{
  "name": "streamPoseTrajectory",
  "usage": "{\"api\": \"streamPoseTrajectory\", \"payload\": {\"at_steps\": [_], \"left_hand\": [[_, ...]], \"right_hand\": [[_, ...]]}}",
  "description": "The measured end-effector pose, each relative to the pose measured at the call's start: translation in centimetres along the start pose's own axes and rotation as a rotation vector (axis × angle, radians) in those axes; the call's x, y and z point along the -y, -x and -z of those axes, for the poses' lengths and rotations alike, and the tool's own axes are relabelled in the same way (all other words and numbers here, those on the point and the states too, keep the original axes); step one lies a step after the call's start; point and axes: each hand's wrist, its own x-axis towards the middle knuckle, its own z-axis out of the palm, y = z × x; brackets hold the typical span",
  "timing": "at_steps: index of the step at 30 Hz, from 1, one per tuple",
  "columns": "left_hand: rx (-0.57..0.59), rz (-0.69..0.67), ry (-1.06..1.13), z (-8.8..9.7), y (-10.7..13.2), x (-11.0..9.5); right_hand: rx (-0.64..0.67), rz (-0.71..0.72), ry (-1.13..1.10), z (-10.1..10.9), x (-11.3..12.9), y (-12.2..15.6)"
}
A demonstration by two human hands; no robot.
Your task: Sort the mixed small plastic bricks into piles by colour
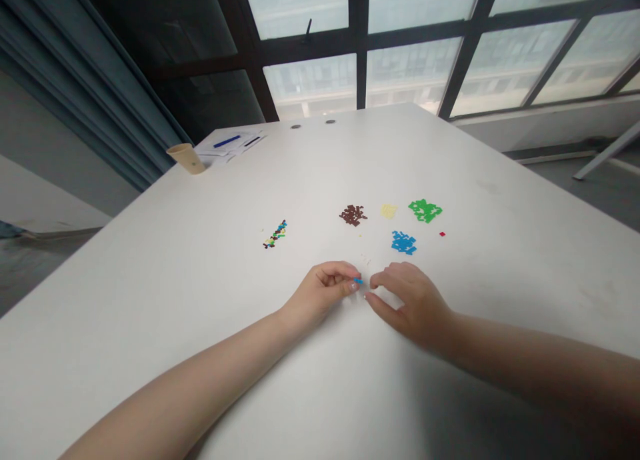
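Your left hand (320, 290): pinching a blue piece (357, 281). Your right hand (413, 305): fingers narrowed, empty, just beside it. Tabletop (150, 313): brown pile (353, 215), green pile (425, 211), blue pile (403, 243).

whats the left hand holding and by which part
The left hand pinches a tiny blue plastic piece by its near end, between thumb and fingertips; the rest sticks out past them.
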Motion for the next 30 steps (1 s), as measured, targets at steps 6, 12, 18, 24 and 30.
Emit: {"api": "streamPoseTrajectory", "payload": {"at_steps": [6,12,18,24,30], "left_hand": [[0.073,-0.019,-0.008,-0.1,0.0,0.1],[0.116,0.015,-0.090,0.1,0.0,0.3],[0.131,0.103,-0.132,0.4,-0.2,0.1],[0.371,0.170,-0.611,0.3,0.1,-0.3],[0.569,-0.109,-0.935,-0.2,0.5,-0.8]], "right_hand": [[-0.090,0.067,0.031,0.4,-0.1,-0.2],[-0.075,0.081,0.013,0.2,0.0,-0.1],[-0.124,0.108,0.051,1.0,-0.1,-0.6],[-0.129,0.114,0.126,3.2,-0.2,-1.6],[-0.087,0.081,0.204,4.0,0.0,-2.0]]}}
